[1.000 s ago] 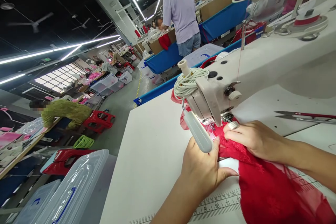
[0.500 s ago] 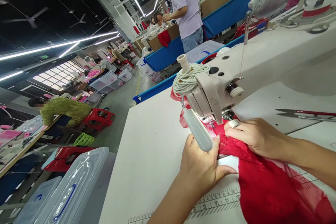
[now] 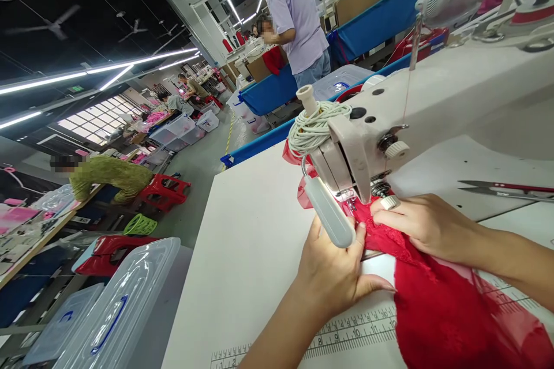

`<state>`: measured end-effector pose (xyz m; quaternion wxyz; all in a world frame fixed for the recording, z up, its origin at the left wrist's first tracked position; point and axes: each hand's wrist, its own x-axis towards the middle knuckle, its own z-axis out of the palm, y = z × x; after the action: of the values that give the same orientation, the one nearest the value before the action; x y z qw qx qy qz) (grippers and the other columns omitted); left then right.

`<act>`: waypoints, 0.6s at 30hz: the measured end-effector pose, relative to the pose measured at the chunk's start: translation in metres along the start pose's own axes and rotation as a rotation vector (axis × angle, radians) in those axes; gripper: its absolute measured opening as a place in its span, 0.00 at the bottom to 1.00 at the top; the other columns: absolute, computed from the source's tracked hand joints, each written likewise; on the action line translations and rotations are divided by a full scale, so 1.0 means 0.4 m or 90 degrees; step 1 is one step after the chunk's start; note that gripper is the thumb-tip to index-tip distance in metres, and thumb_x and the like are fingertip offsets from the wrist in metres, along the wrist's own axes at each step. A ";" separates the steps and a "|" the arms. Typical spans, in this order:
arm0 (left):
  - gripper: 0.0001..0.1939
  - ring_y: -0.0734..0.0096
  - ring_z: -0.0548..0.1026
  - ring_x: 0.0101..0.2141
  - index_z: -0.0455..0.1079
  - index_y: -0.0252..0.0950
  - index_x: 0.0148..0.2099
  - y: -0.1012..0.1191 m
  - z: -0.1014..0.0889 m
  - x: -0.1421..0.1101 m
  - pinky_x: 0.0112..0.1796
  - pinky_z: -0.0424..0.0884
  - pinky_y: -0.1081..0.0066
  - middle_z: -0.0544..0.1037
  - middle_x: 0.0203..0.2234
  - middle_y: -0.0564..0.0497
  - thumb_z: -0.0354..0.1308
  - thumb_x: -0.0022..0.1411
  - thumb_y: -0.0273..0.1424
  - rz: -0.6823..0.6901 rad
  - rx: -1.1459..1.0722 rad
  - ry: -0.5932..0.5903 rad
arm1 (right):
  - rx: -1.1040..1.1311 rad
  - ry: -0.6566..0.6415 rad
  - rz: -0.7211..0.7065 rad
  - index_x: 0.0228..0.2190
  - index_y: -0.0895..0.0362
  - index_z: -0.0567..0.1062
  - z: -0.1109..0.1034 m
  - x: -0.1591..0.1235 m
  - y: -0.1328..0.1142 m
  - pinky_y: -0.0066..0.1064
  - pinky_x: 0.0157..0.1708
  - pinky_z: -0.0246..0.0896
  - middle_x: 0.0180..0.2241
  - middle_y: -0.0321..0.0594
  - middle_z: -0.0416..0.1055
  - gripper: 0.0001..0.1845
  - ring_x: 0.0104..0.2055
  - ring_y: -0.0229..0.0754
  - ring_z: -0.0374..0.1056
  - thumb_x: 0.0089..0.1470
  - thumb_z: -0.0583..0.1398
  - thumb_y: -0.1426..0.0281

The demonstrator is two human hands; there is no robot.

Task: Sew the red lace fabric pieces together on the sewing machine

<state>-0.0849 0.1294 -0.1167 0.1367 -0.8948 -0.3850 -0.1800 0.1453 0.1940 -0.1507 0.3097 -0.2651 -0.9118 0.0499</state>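
Red lace fabric (image 3: pixel 445 311) runs under the needle area of a white sewing machine (image 3: pixel 459 81) and drapes toward the table's front edge, with a sheer part at the right. My left hand (image 3: pixel 331 277) lies beside the needle, its fingers stretched over the fabric's left edge and its thumb spread apart. A grey lamp (image 3: pixel 329 213) partly covers those fingers. Right of the needle, my right hand (image 3: pixel 426 225) is closed on the fabric, fingers curled and bunching it. The presser foot (image 3: pixel 350 203) is small and partly hidden behind the machine head.
Thread snips (image 3: pixel 506 189) lie on the table right of the machine. Printed ruler marks (image 3: pixel 346 334) run along the front of the white tabletop (image 3: pixel 242 242). Lidded plastic bins (image 3: pixel 121 305) stand at the left. A person in a lavender shirt (image 3: pixel 296 11) stands beyond the table.
The whole view has shifted slightly. Both hands keep nearly the same place beside the needle, still on the red fabric. The person in the lavender shirt leans further left.
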 end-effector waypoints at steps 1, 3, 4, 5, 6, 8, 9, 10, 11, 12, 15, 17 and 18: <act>0.44 0.53 0.77 0.45 0.75 0.28 0.55 0.000 0.002 0.003 0.52 0.73 0.52 0.80 0.45 0.38 0.35 0.72 0.61 0.003 -0.020 -0.009 | -0.015 0.009 -0.019 0.29 0.54 0.68 -0.004 0.003 0.000 0.31 0.23 0.48 0.28 0.35 0.68 0.16 0.24 0.38 0.60 0.61 0.49 0.83; 0.45 0.57 0.77 0.38 0.75 0.28 0.51 0.001 0.005 0.008 0.45 0.77 0.56 0.79 0.37 0.41 0.33 0.71 0.62 -0.013 -0.054 -0.044 | -0.042 0.029 -0.046 0.27 0.54 0.67 -0.012 0.009 -0.001 0.31 0.22 0.47 0.26 0.34 0.65 0.16 0.23 0.37 0.58 0.62 0.49 0.82; 0.45 0.58 0.76 0.36 0.75 0.28 0.50 0.000 0.005 0.009 0.41 0.77 0.57 0.78 0.34 0.43 0.32 0.71 0.62 -0.024 -0.066 -0.059 | -0.046 0.041 -0.051 0.27 0.54 0.66 -0.013 0.011 -0.002 0.30 0.21 0.47 0.25 0.34 0.64 0.17 0.23 0.37 0.58 0.62 0.49 0.82; 0.45 0.58 0.76 0.35 0.74 0.28 0.51 0.000 0.005 0.010 0.40 0.78 0.58 0.78 0.34 0.43 0.32 0.71 0.61 -0.031 -0.073 -0.067 | -0.047 0.050 -0.053 0.26 0.54 0.66 -0.014 0.013 -0.003 0.30 0.21 0.48 0.25 0.34 0.64 0.17 0.23 0.37 0.58 0.62 0.48 0.83; 0.45 0.58 0.77 0.36 0.74 0.27 0.54 -0.001 0.004 0.010 0.39 0.78 0.59 0.78 0.35 0.43 0.32 0.72 0.61 -0.033 -0.074 -0.070 | -0.048 0.053 -0.053 0.26 0.54 0.66 -0.013 0.013 -0.003 0.29 0.21 0.49 0.25 0.34 0.64 0.17 0.23 0.37 0.58 0.62 0.48 0.83; 0.44 0.57 0.78 0.38 0.71 0.25 0.59 -0.001 0.002 0.007 0.39 0.79 0.59 0.79 0.37 0.41 0.34 0.73 0.60 -0.027 -0.066 -0.072 | -0.054 0.062 -0.046 0.27 0.54 0.66 -0.008 0.013 -0.005 0.30 0.22 0.49 0.25 0.34 0.64 0.18 0.23 0.37 0.58 0.61 0.48 0.84; 0.44 0.57 0.78 0.38 0.71 0.25 0.60 -0.001 0.001 0.004 0.39 0.79 0.59 0.79 0.38 0.41 0.35 0.73 0.59 -0.027 -0.061 -0.081 | -0.059 0.070 -0.039 0.26 0.54 0.66 -0.005 0.012 -0.006 0.30 0.22 0.48 0.25 0.34 0.64 0.18 0.23 0.37 0.57 0.59 0.47 0.85; 0.43 0.57 0.78 0.37 0.71 0.26 0.61 0.000 0.000 0.002 0.39 0.79 0.60 0.79 0.37 0.41 0.36 0.72 0.60 -0.030 -0.057 -0.091 | -0.064 0.078 -0.030 0.26 0.53 0.66 -0.003 0.012 -0.006 0.31 0.22 0.47 0.24 0.34 0.63 0.19 0.23 0.37 0.56 0.58 0.47 0.86; 0.43 0.58 0.78 0.36 0.71 0.27 0.61 0.002 -0.001 -0.001 0.38 0.80 0.60 0.80 0.37 0.41 0.37 0.72 0.60 -0.034 -0.051 -0.096 | -0.066 0.084 -0.024 0.25 0.53 0.65 -0.002 0.012 -0.007 0.32 0.22 0.45 0.24 0.33 0.62 0.19 0.22 0.37 0.55 0.57 0.46 0.86; 0.43 0.57 0.78 0.36 0.72 0.28 0.60 0.005 -0.001 -0.003 0.37 0.80 0.60 0.80 0.38 0.40 0.38 0.72 0.61 -0.037 -0.042 -0.095 | -0.067 0.083 -0.023 0.25 0.53 0.64 -0.002 0.013 -0.008 0.32 0.21 0.44 0.23 0.33 0.61 0.18 0.22 0.37 0.54 0.57 0.47 0.85; 0.43 0.52 0.80 0.43 0.73 0.29 0.60 0.015 0.001 -0.008 0.37 0.80 0.61 0.80 0.49 0.35 0.39 0.71 0.61 -0.032 0.009 -0.063 | -0.070 0.080 -0.021 0.24 0.53 0.63 -0.007 0.017 -0.010 0.31 0.21 0.44 0.23 0.33 0.60 0.17 0.22 0.37 0.53 0.60 0.48 0.83; 0.42 0.51 0.80 0.44 0.73 0.29 0.60 0.022 0.003 -0.010 0.37 0.80 0.61 0.79 0.51 0.35 0.39 0.71 0.61 -0.024 0.028 -0.050 | -0.072 0.084 -0.016 0.24 0.53 0.62 -0.009 0.018 -0.010 0.30 0.22 0.44 0.23 0.32 0.59 0.17 0.22 0.36 0.54 0.61 0.48 0.82; 0.42 0.52 0.80 0.42 0.73 0.29 0.60 0.025 0.004 -0.010 0.36 0.80 0.61 0.80 0.50 0.36 0.39 0.71 0.61 -0.024 0.030 -0.048 | -0.073 0.091 -0.011 0.24 0.53 0.62 -0.008 0.018 -0.009 0.30 0.22 0.43 0.23 0.32 0.58 0.17 0.22 0.36 0.53 0.61 0.48 0.82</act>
<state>-0.0799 0.1208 -0.1208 0.1396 -0.8902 -0.4105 -0.1399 0.1408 0.1942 -0.1434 0.3587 -0.2773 -0.8910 -0.0242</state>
